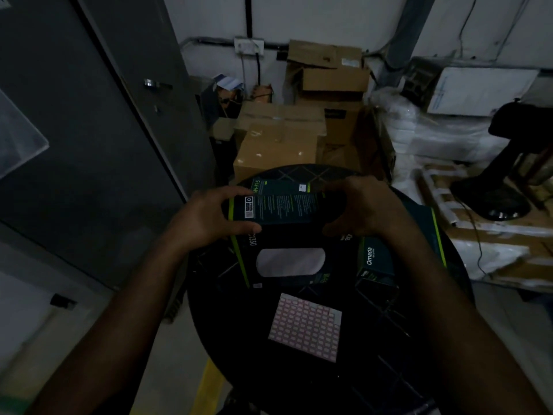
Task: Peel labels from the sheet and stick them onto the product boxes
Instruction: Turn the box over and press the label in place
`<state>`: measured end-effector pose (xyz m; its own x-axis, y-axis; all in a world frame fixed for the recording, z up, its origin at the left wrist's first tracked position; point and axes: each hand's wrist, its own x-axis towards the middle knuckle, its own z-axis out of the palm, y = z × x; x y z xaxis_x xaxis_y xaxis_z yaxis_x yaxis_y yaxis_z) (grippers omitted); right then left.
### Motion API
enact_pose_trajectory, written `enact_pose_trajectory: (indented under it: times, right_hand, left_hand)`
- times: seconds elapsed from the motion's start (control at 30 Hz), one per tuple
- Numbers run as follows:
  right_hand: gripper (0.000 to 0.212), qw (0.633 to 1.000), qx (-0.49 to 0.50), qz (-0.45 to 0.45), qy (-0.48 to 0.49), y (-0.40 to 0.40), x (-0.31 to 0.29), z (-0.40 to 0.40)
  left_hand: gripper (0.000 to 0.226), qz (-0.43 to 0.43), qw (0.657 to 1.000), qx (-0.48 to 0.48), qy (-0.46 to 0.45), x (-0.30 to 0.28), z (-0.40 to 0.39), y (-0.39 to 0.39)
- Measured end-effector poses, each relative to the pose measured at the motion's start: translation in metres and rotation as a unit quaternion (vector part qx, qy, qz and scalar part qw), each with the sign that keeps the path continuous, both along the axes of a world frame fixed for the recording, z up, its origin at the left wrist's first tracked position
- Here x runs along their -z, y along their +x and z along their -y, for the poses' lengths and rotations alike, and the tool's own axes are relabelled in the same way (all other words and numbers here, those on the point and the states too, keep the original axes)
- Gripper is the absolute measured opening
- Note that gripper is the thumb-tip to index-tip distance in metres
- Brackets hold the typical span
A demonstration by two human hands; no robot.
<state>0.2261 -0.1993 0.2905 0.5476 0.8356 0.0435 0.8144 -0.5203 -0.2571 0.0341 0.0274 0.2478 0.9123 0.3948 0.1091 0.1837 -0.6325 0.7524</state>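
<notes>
Both hands lift a dark product box over a round black worktop, label sheet lying untouched below.

The left hand (209, 217) and right hand (368, 208) each curl a grip round one end of the dark rectangular cardboard box with lime-green edging (287, 208), apparently turning its printed side up so a spot for a label can be found. A larger dark box with a white oval picture (290, 262) lies flat beneath it, and a small teal box marked "Omada" (375, 265) sits just beside, under the right wrist; a fourth box edge (431, 226) shows further right. One pink-and-white label sheet (305, 327) rests near the person on the round black worktop (239, 339), within easy reach. Brown cartons (278, 145), several, stand stacked behind.
</notes>
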Motion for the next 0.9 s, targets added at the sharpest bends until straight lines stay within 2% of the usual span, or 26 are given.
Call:
enact_pose_trajectory:
  times: [0.2, 0.3, 0.4, 0.47, 0.57, 0.67, 0.7, 0.77, 0.83, 0.9]
  right_hand:
    - [0.073, 0.996, 0.022, -0.04, -0.082, 0.006, 0.018, 0.017]
    - [0.074, 0.996, 0.035, -0.038, -0.079, 0.006, 0.036, 0.023]
    - [0.066, 0.996, 0.031, 0.004, -0.086, 0.006, 0.038, 0.025]
    - [0.055, 0.998, 0.018, 0.007, -0.065, 0.001, 0.034, 0.028]
    - [0.054, 1.0, 0.0, 0.0, 0.007, -0.015, 0.027, 0.037]
    - [0.048, 0.995, -0.011, 0.01, 0.101, -0.034, 0.011, 0.05]
    - [0.045, 0.992, -0.001, 0.01, 0.123, -0.038, 0.002, 0.054]
    - [0.045, 0.988, 0.035, 0.004, 0.152, -0.043, -0.015, 0.059]
    - [0.05, 0.984, 0.081, 0.002, 0.157, -0.047, -0.025, 0.062]
    - [0.056, 0.975, 0.132, 0.012, 0.181, -0.051, -0.024, 0.062]
  left_hand:
    - [0.074, -0.064, 0.997, 0.029, 0.032, 0.024, 0.011, 0.025]
    - [0.085, -0.075, 0.996, 0.033, 0.046, 0.04, 0.014, 0.027]
    - [0.071, -0.059, 0.996, 0.011, 0.061, 0.04, 0.013, 0.029]
    - [0.055, -0.031, 0.997, -0.066, 0.016, 0.04, 0.017, 0.027]
    - [0.04, -0.035, 0.975, -0.199, -0.09, 0.036, 0.036, 0.021]
    - [0.038, -0.001, 0.961, -0.258, -0.096, 0.023, 0.06, 0.014]
    - [0.04, 0.023, 0.958, -0.263, -0.11, 0.017, 0.066, 0.014]
    - [0.039, 0.072, 0.947, -0.238, -0.204, 0.005, 0.079, 0.021]
    - [0.042, 0.073, 0.937, -0.19, -0.285, -0.007, 0.097, 0.032]
    - [0.06, 0.065, 0.934, -0.135, -0.326, -0.017, 0.117, 0.042]
